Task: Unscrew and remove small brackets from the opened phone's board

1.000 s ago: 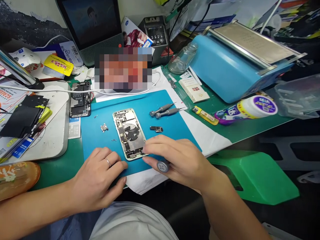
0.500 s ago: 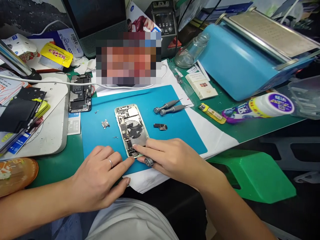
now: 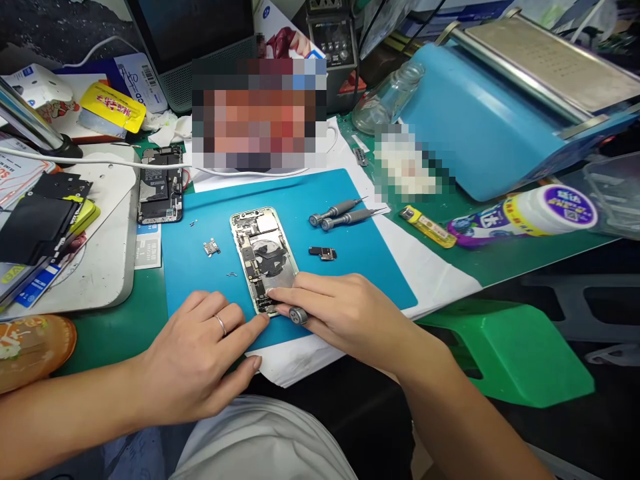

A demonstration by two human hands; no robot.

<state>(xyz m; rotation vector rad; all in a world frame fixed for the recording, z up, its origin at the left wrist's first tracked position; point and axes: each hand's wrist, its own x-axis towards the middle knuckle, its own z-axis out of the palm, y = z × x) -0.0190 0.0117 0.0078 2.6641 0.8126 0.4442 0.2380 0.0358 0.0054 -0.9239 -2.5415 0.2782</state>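
From where I stand, the opened-up phone (image 3: 273,257) lies on the blue mat (image 3: 205,217), just ahead of both hands. The left hand (image 3: 197,357) is spread loosely, gripping nothing, its index fingertip at the phone's bottom edge. The right hand (image 3: 353,313) pinches a grey tool (image 3: 299,315), its round end towards us, with the index finger over the phone's lower part. The hands stay apart from each other.

Two grey screwdrivers (image 3: 340,209) and a small dark part (image 3: 327,253) lie right of the phone; a metal bracket (image 3: 211,247) sits left.

As for writing, I make out "达" on the purple-and-white bottle (image 3: 525,213) and "CD" beside a barcode on a blue-and-white packet (image 3: 145,80). The red lettering on the yellow sachet (image 3: 113,108) is too small to read, as are the lines on the blue machine (image 3: 465,147).
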